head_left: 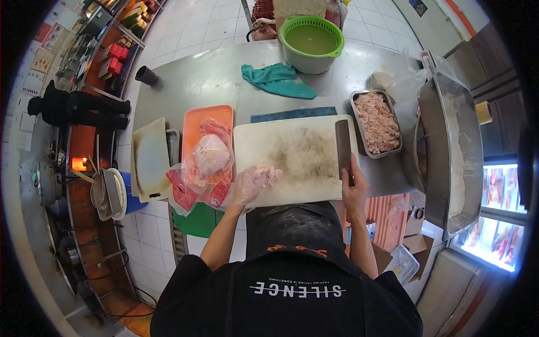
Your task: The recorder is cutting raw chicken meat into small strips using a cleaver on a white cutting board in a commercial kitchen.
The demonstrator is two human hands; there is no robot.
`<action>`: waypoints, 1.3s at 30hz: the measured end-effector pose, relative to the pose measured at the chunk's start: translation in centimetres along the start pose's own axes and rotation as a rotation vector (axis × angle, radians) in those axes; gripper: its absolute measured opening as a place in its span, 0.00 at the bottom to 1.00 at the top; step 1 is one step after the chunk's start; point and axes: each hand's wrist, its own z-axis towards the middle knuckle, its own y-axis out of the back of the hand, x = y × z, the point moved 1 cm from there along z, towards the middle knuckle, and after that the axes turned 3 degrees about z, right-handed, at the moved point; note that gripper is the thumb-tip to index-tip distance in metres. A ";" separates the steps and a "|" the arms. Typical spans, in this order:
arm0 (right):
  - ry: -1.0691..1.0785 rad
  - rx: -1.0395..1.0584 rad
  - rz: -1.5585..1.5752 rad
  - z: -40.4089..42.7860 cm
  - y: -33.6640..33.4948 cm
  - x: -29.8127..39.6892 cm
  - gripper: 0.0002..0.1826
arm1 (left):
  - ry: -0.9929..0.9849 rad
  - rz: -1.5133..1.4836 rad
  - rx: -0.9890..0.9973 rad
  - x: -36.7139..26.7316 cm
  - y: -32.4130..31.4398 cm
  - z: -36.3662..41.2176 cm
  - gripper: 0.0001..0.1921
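A large white cutting board (303, 147), darkly stained in its middle, lies before me. My left hand (245, 188), in a clear plastic glove, holds a small heap of raw meat pieces (267, 175) at the board's left front. With my bare right hand (354, 183) I grip a cleaver (343, 143), its broad dark blade lying along the board's right edge. Left of the board, a plastic bag of raw meat (212, 156) rests on an orange tray (208, 113). A metal pan of cut raw meat (377, 122) stands to the right.
Behind the board lie a folded blue cloth (293, 113), a teal towel (278, 80) and a green colander (311, 38) in a pale bowl. A second cutting board (150, 158) and a dark cup (146, 76) are left. A deep steel container (450, 147) stands right. Another person (80, 105) is at far left.
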 end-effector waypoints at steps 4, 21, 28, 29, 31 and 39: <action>0.031 0.011 -0.008 0.2 -0.8 1.3 0.27 | -0.130 -0.612 -0.021 -2.4 1.4 -1.4 0.14; -0.185 -0.038 -0.062 -5.4 1.0 -2.8 0.29 | -0.650 0.212 -0.285 -4.6 -7.7 5.6 0.13; -0.173 0.012 0.010 -4.9 0.4 -2.6 0.29 | -0.021 -1.125 0.175 -13.1 -2.5 3.1 0.09; -0.175 0.009 0.008 -4.7 0.6 -2.6 0.29 | -0.071 -1.153 0.243 -13.5 -2.4 3.2 0.14; -0.248 -0.036 0.018 -4.3 0.6 -2.2 0.28 | -0.098 -0.946 0.279 -11.6 -5.5 5.6 0.10; -0.179 -0.080 0.007 -4.0 1.6 -3.1 0.28 | -0.093 -0.305 0.189 -8.4 -9.4 5.7 0.21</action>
